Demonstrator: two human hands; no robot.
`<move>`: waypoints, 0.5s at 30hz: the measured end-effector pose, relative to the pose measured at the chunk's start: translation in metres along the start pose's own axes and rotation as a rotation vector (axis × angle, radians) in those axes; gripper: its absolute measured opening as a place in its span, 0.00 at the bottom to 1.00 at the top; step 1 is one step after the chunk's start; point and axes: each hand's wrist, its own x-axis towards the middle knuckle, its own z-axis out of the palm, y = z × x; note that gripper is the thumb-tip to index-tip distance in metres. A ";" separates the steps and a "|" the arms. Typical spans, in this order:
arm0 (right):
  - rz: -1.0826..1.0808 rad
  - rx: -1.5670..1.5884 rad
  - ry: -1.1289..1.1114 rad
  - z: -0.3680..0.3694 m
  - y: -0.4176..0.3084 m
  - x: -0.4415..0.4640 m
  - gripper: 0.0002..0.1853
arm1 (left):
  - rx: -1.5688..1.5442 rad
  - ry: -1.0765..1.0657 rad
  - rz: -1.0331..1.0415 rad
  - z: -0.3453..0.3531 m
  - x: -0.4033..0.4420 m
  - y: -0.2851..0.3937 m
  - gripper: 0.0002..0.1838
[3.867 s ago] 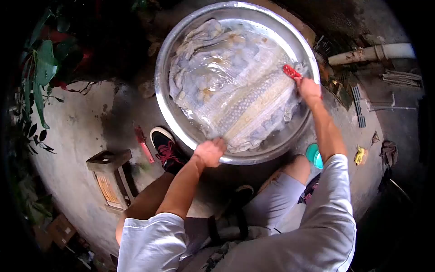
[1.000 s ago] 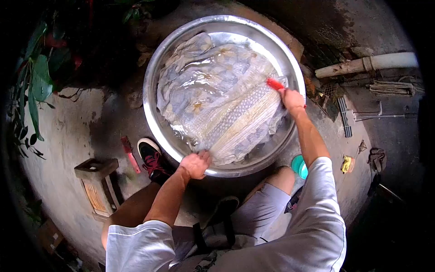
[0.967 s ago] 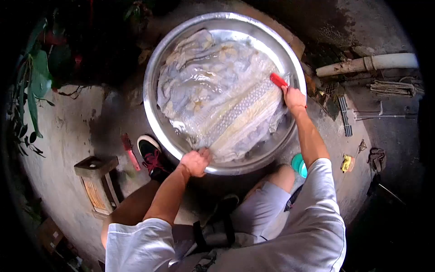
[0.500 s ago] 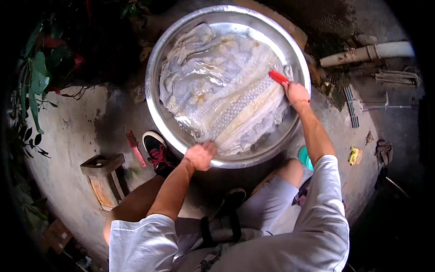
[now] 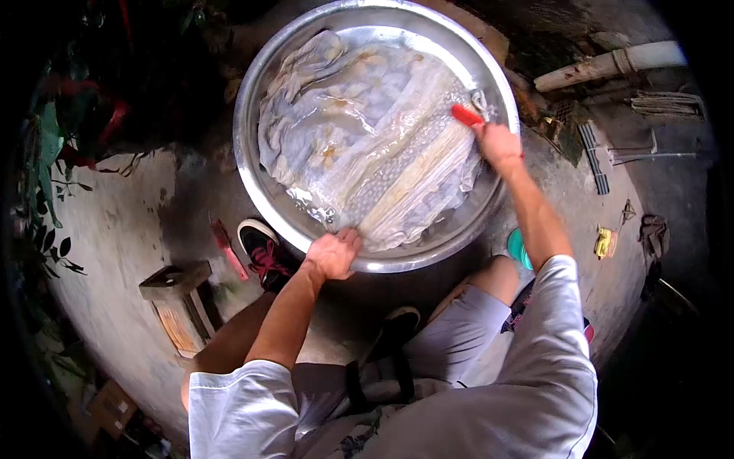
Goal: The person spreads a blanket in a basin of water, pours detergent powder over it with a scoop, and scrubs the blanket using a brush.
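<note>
A wide metal basin [image 5: 250, 164] holds water and a wet, pale patterned cloth [image 5: 390, 164] spread across its bottom. At the basin's near rim, my left hand [image 5: 335, 254] is closed on the cloth's lower edge. On the right side of the basin, my right hand [image 5: 498, 145] grips a red brush [image 5: 466, 115] by its handle. The brush head lies on or just over the cloth's right part; its underside is hidden.
A small wooden stool [image 5: 177, 283] and a second red brush [image 5: 228, 249] are at the left, near a shoe [image 5: 264, 250]. A teal container [image 5: 519, 249] sits by the right knee. Farther right are a yellow item [image 5: 604, 242], a pipe [image 5: 612, 65] and leafy plants [image 5: 50, 153] stand left.
The basin appears higher in the view than half a second ago. My right hand with the red brush has shifted slightly over the cloth; my left hand still holds the cloth's edge.
</note>
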 end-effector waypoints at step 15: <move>-0.043 0.126 -0.246 -0.019 -0.029 -0.055 0.33 | 0.001 -0.079 0.007 -0.003 0.005 0.001 0.31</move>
